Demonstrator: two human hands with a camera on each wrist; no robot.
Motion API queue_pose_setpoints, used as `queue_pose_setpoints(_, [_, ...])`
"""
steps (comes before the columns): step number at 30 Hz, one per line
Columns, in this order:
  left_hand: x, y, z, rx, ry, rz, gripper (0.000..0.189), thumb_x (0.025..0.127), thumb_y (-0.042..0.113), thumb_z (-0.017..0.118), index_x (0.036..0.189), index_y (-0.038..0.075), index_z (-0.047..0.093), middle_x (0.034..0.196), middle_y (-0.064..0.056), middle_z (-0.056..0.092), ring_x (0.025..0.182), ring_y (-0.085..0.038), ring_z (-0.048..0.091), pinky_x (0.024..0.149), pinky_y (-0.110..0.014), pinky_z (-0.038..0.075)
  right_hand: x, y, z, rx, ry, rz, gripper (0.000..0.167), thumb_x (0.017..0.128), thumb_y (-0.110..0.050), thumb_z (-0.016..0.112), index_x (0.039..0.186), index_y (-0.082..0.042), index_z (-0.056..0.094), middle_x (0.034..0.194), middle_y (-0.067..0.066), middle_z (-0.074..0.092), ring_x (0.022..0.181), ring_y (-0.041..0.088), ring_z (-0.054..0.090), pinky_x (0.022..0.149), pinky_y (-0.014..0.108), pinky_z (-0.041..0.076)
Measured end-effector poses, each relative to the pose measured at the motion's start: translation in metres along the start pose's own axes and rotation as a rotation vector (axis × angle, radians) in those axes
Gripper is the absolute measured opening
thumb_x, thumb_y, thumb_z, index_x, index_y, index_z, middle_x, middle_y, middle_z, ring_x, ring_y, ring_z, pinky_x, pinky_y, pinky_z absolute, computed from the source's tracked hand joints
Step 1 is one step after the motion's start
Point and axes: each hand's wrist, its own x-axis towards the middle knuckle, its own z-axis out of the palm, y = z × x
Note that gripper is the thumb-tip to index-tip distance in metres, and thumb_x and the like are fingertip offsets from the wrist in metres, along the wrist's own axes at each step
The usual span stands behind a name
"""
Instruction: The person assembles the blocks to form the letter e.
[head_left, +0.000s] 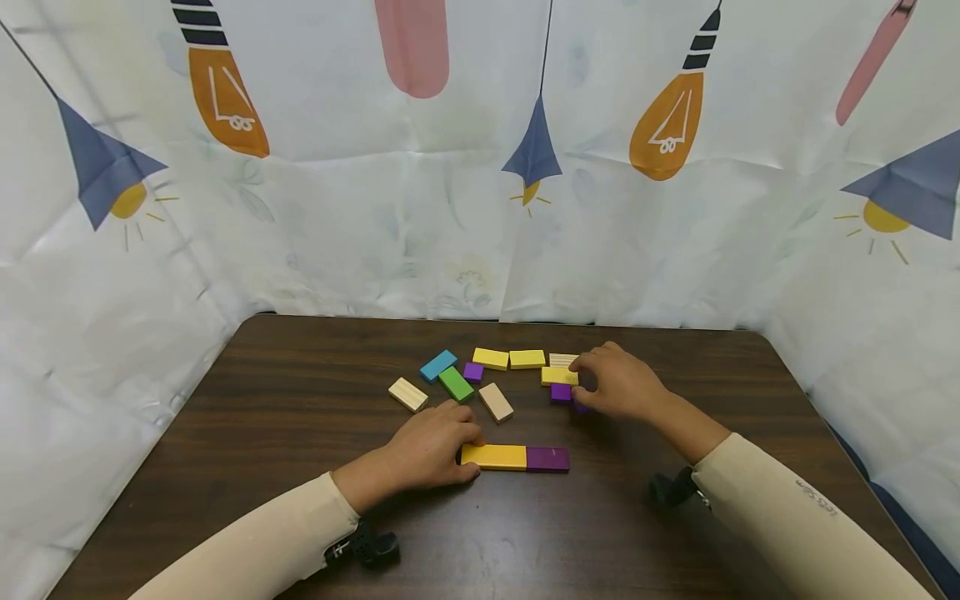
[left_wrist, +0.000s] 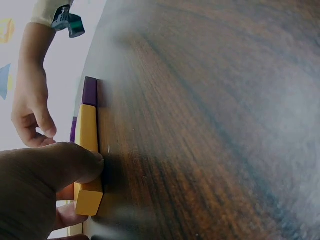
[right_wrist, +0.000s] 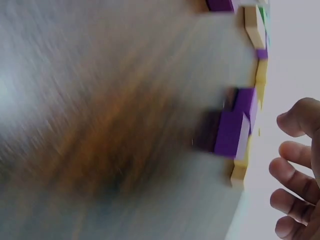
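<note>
My left hand [head_left: 431, 446] pinches the left end of a yellow wooden block [head_left: 498, 457], thumb on its near side and fingers on the far side. A purple block [head_left: 549, 459] lies end to end with it, forming a straight row on the table. In the left wrist view the thumb [left_wrist: 87, 162] covers part of the yellow block [left_wrist: 89, 127]. My right hand [head_left: 618, 382] hovers by a small cluster at the back right, fingers loosely bent and holding nothing. Beside it are a yellow block [head_left: 558, 377] and a purple block [head_left: 560, 393]; another purple block [right_wrist: 231, 134] is partly hidden in the head view.
Behind the row lie loose blocks: blue [head_left: 438, 366], green [head_left: 456, 383], purple [head_left: 473, 372], plain wood [head_left: 496, 402] and striped wood [head_left: 408, 395]. Two yellow blocks, one of them a yellow block [head_left: 527, 359], lie farther back. A printed curtain [head_left: 450, 233] hangs behind the brown table [head_left: 300, 433].
</note>
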Motion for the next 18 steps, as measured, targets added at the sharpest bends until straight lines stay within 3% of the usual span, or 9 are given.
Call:
queue_pose_setpoints(8, [0.001, -0.001, 0.001, -0.005, 0.006, 0.009, 0.029, 0.083, 0.042, 0.082, 0.101, 0.020, 0.076, 0.104, 0.003, 0.062, 0.099, -0.018, 0.057, 0.084, -0.037, 0.051, 0.013, 0.022, 0.000, 0.020, -0.024, 0.023, 0.034, 0.092, -0.023, 0.074, 0.122, -0.008, 0.072, 0.108, 0.005, 0.068, 0.114, 0.032, 0.055, 0.081, 0.047, 0.052])
queue_pose_setpoints(18, [0.001, -0.001, 0.000, -0.011, -0.002, 0.000, 0.028, 0.084, 0.041, 0.082, 0.102, 0.021, 0.077, 0.107, 0.003, 0.064, 0.102, -0.018, 0.059, 0.085, -0.038, 0.052, 0.028, 0.037, 0.006, 0.048, -0.096, 0.067, 0.040, 0.093, -0.022, 0.074, 0.131, -0.010, 0.069, 0.135, 0.015, 0.062, 0.132, 0.039, 0.047, 0.096, 0.056, 0.048])
